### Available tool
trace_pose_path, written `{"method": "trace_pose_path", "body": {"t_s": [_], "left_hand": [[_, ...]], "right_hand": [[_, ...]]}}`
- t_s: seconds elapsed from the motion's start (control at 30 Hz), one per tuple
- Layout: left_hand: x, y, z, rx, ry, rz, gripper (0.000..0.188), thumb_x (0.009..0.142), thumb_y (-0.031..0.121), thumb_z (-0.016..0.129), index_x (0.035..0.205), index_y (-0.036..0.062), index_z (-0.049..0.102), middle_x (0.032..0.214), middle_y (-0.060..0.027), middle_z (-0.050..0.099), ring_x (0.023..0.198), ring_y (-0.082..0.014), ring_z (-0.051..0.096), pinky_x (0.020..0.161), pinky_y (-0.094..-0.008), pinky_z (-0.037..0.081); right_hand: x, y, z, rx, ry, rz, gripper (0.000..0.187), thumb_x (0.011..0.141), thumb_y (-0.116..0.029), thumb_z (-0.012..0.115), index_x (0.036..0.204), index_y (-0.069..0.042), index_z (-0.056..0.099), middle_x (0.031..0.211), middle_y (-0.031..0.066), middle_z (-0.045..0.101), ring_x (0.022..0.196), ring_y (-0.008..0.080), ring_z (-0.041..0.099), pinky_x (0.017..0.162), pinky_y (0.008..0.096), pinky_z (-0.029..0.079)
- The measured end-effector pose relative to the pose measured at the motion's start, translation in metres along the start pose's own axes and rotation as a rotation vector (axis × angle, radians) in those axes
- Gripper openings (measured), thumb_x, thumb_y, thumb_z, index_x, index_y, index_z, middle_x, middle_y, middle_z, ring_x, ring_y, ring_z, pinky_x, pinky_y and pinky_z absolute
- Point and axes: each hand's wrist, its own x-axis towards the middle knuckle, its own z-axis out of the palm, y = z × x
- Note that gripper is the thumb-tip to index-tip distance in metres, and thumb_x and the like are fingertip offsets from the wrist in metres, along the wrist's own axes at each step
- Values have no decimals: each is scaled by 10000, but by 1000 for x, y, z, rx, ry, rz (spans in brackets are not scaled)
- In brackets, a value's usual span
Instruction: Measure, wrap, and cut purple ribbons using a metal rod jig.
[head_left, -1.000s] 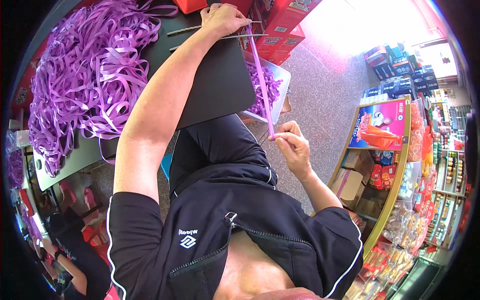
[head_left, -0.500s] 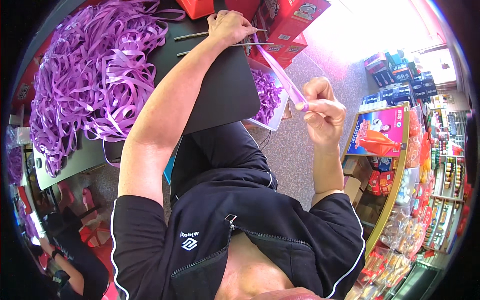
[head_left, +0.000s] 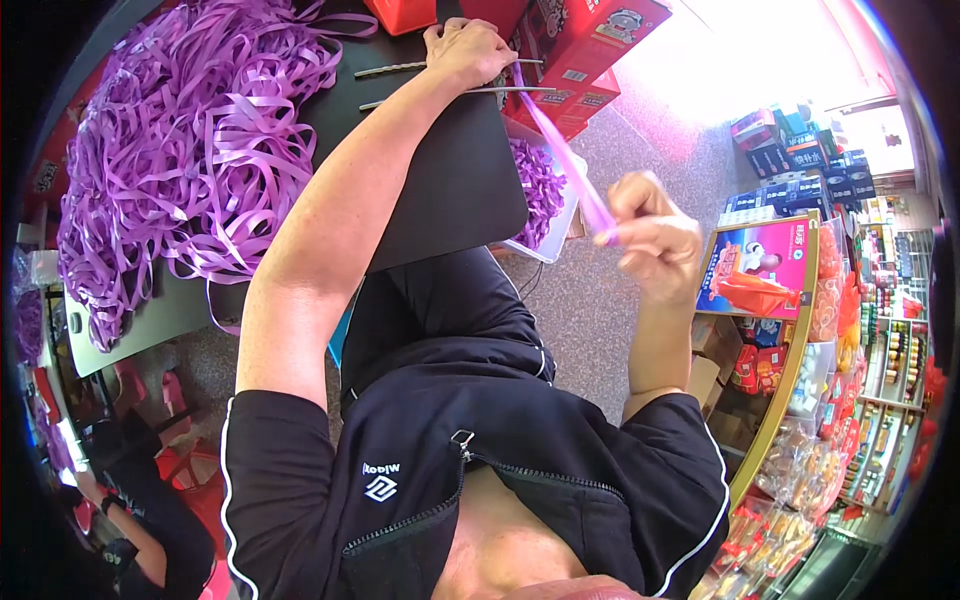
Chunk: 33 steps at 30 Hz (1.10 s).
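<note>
A length of purple ribbon (head_left: 565,155) is stretched taut between my two hands. My left hand (head_left: 468,50) is closed at its far end, by the table's right edge; the fingertips are partly hidden. Two thin metal rods (head_left: 390,70) lie under and beside that hand, one of them twisted. My right hand (head_left: 655,235) pinches the near end of the ribbon in the air, right of the table. A large heap of loose purple ribbon (head_left: 200,150) covers the left of the black table (head_left: 440,190). Below the taut strip, a clear plastic bin (head_left: 562,225) holds cut purple ribbon (head_left: 537,190).
Red cartons (head_left: 590,50) stand beyond the table's right edge, and a red container (head_left: 402,12) sits at its back. A goods-filled display cabinet (head_left: 795,345) stands to my right, with stacked boxes (head_left: 790,190) behind. Another person (head_left: 150,510) is at the lower left.
My right hand has turned slightly and shifted a little to the right, blurring the ribbon. My left hand stays by the rods.
</note>
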Motion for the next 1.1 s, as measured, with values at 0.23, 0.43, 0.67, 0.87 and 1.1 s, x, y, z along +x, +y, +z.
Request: {"method": "trace_pose_path", "body": {"t_s": [0.23, 0.43, 0.67, 0.87, 1.1], "left_hand": [[-5, -4, -1, -35, 80, -17, 238, 812, 426, 615, 894, 256, 759, 1274, 32, 564, 1271, -228, 380, 1053, -486, 200], [-3, -2, 2, -37, 81, 7, 253, 819, 431, 601, 891, 248, 761, 1298, 4, 562, 1277, -234, 395, 1047, -489, 223], [-6, 5, -5, -74, 22, 9, 237, 749, 327, 602, 906, 226, 748, 1317, -10, 533, 1313, -228, 354, 1095, -498, 165], [-10, 2, -5, -71, 48, 48, 263, 732, 253, 594, 941, 183, 737, 1325, -21, 523, 1312, -230, 354, 1102, -484, 173], [-9, 1, -2, -68, 71, 64, 255, 725, 221, 591, 925, 150, 731, 1300, -30, 539, 1301, -235, 376, 1101, -463, 191]], "right_hand": [[103, 33, -53, 275, 134, -224, 257, 909, -165, 588, 1080, 17, 649, 1058, 131, 610, 1018, 248, 554, 908, 378, 420], [232, 85, -94, 443, 143, -38, 306, 910, -158, 612, 1143, 40, 615, 943, 23, 648, 736, 65, 525, 652, 202, 425], [296, 194, -110, 445, 88, 155, 269, 897, -182, 628, 1103, -10, 659, 858, -41, 637, 674, 26, 494, 569, 175, 373], [291, 281, -108, 464, 125, 248, 270, 912, -206, 599, 1110, -33, 662, 961, -11, 668, 782, 72, 564, 670, 199, 411], [269, 329, -82, 563, 83, 254, 297, 947, -196, 551, 1151, 4, 633, 1078, 73, 663, 1015, 148, 579, 929, 301, 424]]}}
